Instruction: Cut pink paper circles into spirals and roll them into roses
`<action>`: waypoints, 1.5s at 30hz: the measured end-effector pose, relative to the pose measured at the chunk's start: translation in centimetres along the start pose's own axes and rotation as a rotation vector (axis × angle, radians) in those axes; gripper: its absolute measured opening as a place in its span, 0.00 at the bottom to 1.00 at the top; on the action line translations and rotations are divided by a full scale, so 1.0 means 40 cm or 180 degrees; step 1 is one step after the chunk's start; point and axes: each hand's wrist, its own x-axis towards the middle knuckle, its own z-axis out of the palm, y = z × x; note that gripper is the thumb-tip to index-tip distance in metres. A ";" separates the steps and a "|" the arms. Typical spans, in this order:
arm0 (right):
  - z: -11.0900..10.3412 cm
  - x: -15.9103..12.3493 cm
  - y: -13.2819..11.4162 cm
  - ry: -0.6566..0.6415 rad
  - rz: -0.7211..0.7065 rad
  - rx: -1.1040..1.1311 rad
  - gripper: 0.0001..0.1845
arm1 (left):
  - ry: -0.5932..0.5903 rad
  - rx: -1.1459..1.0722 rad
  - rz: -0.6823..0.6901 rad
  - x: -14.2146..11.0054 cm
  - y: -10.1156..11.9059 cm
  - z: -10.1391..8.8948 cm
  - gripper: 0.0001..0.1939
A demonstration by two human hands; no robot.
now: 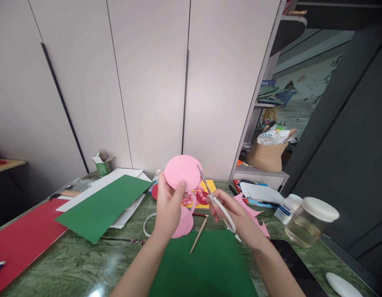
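Observation:
My left hand (pixel 171 198) pinches a pink paper circle (pixel 182 171) by its lower edge, thumb in front, holding it up above the table. White-handled scissors (pixel 223 212) are in my right hand (pixel 229 204), their blades at the circle's right edge. Whether the blades are cutting into the paper I cannot tell. Below my left hand lie more pink paper circles (pixel 185 225), partly hidden by the wrist. A wooden pencil (pixel 198 236) rests with its lower end on a green sheet (pixel 203 268). Behind the hands, small pink pieces (pixel 187 199) lie on yellow paper (pixel 211 185).
Pink paper offcuts (pixel 248 206) lie right of my right hand. A lidded clear jar (pixel 305 229), a white bottle (pixel 288 208) and a black tablet (pixel 294 264) stand or lie further right. Green card (pixel 107 206) and red card (pixel 30 243) cover the left. Cabinet doors (pixel 147 82) rise behind.

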 end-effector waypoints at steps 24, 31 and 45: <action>0.002 0.005 0.004 -0.0121 -0.0004 0.0092 0.11 | -0.0011 0.0025 -0.0014 0.001 -0.010 -0.003 0.13; 0.001 0.003 0.005 -0.0030 -0.0023 0.0031 0.11 | -0.0140 -0.0012 0.0002 -0.004 -0.008 0.000 0.12; 0.001 0.002 0.004 -0.0068 -0.0014 -0.0008 0.10 | 0.0047 -0.0195 0.0101 0.004 -0.013 -0.008 0.11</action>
